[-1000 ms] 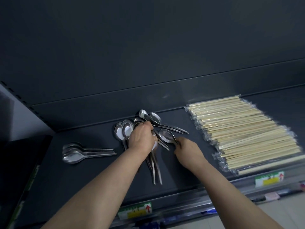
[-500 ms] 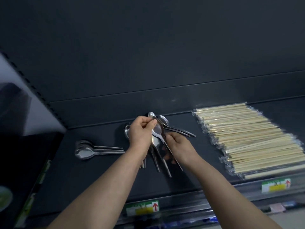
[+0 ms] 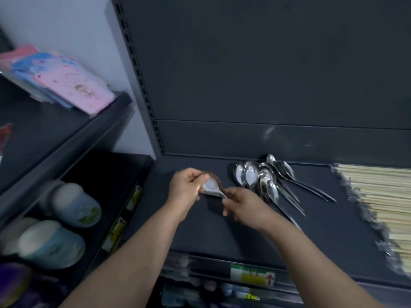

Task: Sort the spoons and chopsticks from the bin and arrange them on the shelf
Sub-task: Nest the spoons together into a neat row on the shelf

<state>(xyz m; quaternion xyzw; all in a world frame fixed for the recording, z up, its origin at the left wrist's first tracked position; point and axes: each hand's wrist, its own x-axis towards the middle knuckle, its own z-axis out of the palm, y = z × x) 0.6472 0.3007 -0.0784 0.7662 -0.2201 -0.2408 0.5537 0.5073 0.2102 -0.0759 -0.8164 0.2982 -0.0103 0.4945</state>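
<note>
**Both hands on one spoon, left of the pile**

Shelf [image 3: 222,236]: dark deck, under and ahead of both hands.

Chopsticks [image 3: 382,196]: wrapped, packed in a flat block, far right of the right hand [image 3: 242,203] and well apart from it.

Spoon pile [image 3: 266,181]: loose fan just right of and beyond the right hand. Bowls sit at the back and handles splay front-right. One handle runs in under the right wrist.

Jars [image 3: 66,203]: side shelf, well left of the left hand [image 3: 185,185], not in play. Bin not in view.

Left hand: fingers curled round the bowl end of the spoon [image 3: 211,187]. Right hand: pinches the handle end. The spoon hangs between the hands, just over the deck, bowl face up. There may be more than one nested; too blurred to tell.

Key relation: the spoon's long axis runs across, hand to hand. The bowl is on the left, the handle on the right, dipping slightly rightward. Bare deck lies straight below and left of the left hand, so set-down looks like a short drop led by that hand. The pile is nearer the right hand, so the next pick likely goes to it.
</note>
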